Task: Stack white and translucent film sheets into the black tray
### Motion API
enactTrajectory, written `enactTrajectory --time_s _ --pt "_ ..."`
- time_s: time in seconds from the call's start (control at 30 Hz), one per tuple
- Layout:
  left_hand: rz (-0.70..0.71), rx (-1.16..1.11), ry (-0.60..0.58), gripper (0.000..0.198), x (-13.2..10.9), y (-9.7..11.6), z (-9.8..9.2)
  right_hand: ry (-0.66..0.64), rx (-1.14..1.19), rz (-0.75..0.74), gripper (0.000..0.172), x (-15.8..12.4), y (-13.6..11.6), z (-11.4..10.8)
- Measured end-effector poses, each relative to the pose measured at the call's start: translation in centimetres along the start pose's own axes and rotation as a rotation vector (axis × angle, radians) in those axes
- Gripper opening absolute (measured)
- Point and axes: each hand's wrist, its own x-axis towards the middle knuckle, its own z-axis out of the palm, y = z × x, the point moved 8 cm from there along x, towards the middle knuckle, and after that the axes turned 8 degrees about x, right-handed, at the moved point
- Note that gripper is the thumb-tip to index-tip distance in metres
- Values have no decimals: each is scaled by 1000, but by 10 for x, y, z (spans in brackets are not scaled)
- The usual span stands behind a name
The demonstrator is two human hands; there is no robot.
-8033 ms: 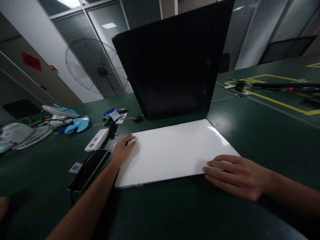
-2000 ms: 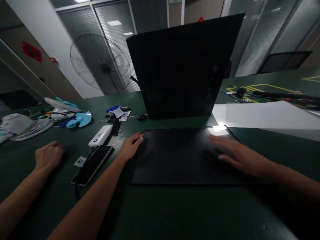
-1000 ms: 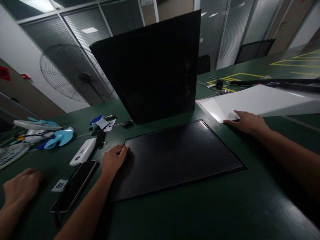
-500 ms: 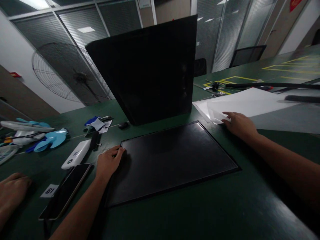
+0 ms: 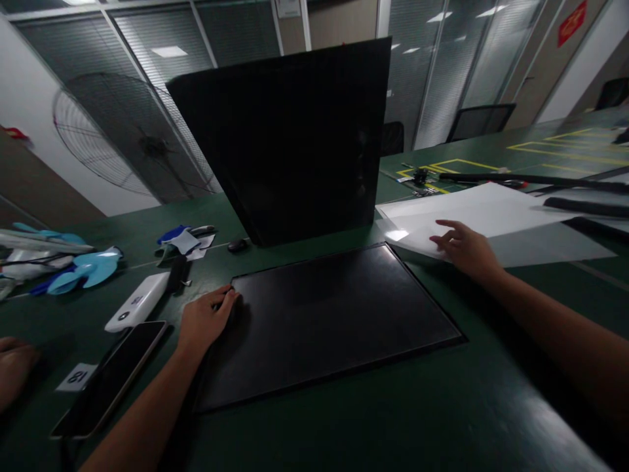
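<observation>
A flat black screen panel (image 5: pixel 324 321) with a thin frame lies on the green table in front of me. My left hand (image 5: pixel 209 318) is closed at its left far corner, thumb and fingers on the edge. Above the near edge of a translucent sheet (image 5: pixel 417 233), my right hand (image 5: pixel 462 246) hovers with its fingers apart and nothing visible between them. White sheets (image 5: pixel 476 203) lie beneath and behind the translucent one. Behind the panel, a large black board or cover (image 5: pixel 299 144) stands upright, leaning slightly.
On the left lie a phone (image 5: pixel 115 377), a white power bank (image 5: pixel 137 301), a number label (image 5: pixel 77 377) and light-blue fan blades (image 5: pixel 91 270). Another person's hand (image 5: pixel 17 367) rests at the left edge. Black strips (image 5: pixel 584 206) lie at right.
The translucent sheet's corner was lifted at my right hand and now lies flatter, with the fingers off it. My left hand stays at the panel's corner. The view has shifted slightly.
</observation>
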Motion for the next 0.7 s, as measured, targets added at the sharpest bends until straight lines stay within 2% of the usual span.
enactTrajectory --time_s 0.17,0.27,0.37,0.5,0.6,0.7 --pt "-4 -13 0 48 -1 0 1 -324 30 -188 71 -17 -26 39" --pt "-6 -18 1 48 -1 0 1 -425 1 -240 67 -26 -33 54" --pt "-6 -22 5 48 -2 1 -1 -421 -41 -245 62 -26 -33 55" --pt "-6 -28 7 48 -2 0 -1 -341 -62 -236 68 -23 -33 43" --pt "-5 -34 17 47 -1 -1 0 -303 39 -211 73 -27 -35 35" --pt "-9 -40 21 46 -1 -3 2 -355 250 -121 79 -33 -34 37"
